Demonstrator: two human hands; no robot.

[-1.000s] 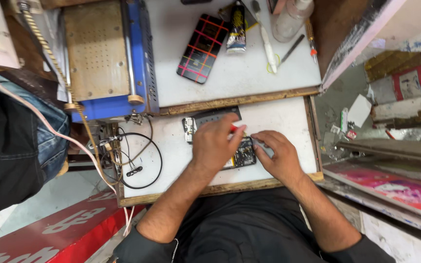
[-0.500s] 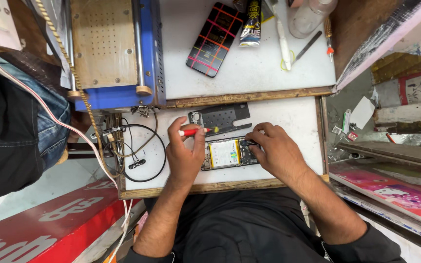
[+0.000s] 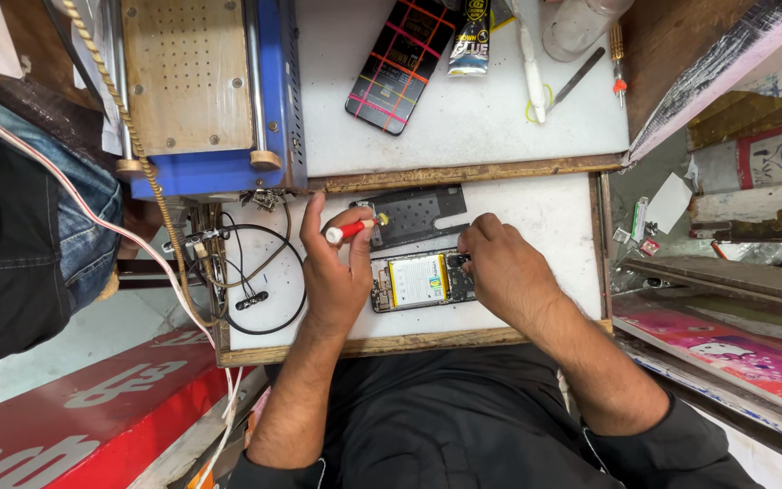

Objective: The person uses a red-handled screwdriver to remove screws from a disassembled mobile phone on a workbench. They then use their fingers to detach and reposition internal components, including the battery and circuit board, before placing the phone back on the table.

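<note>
Black-sleeved forearms at lower centre lead up to both hands on the white bench (image 3: pixel 554 217): compared with a second ago, when they lay together over the opened phone (image 3: pixel 420 281), they have drawn apart and its pale battery now shows at mid-frame. The left hand (image 3: pixel 335 272) holds a red-handled screwdriver (image 3: pixel 353 229) pinched in its fingers, tip toward the dark back cover (image 3: pixel 414 215) just beyond; the right hand (image 3: pixel 504 272) rests narrow, fingertips on the phone's right end. Farther, upper left, the blue machine (image 3: pixel 214 100) is unchanged, so work seems to have shifted from pressing to screw handling.
</note>
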